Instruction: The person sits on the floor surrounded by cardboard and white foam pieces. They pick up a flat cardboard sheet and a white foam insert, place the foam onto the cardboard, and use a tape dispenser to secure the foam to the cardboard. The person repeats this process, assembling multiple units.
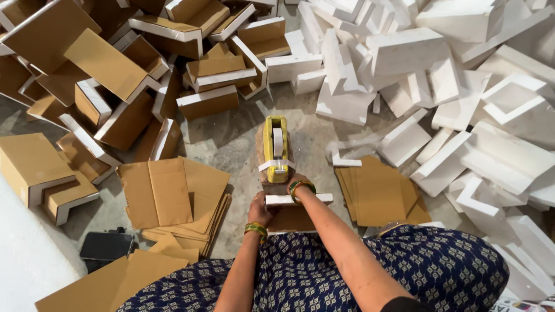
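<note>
Foam piece (298, 200) with cardboard backing lies just below the yellow tape dispenser (276, 148); left hand (258, 210) grasps its left end, right hand (297, 180) reaches the dispenser, fingers hidden.

Hands: we count two, the left hand (259, 209) and the right hand (296, 180).
Tape dispensers: we count one, a yellow tape dispenser (276, 148).
Phones: we count one, a dark phone (106, 245) lying on the floor.
Flat cardboard stacks: we count two, the left stack (173, 196) and the right stack (378, 193); the sheets in each are too many for us to tell apart.
Cardboard-covered foam pieces (121, 75): a heap, too many and too overlapped for us to count.
Bare white foam pieces (451, 86): a second heap, likewise beyond our counting.
</note>
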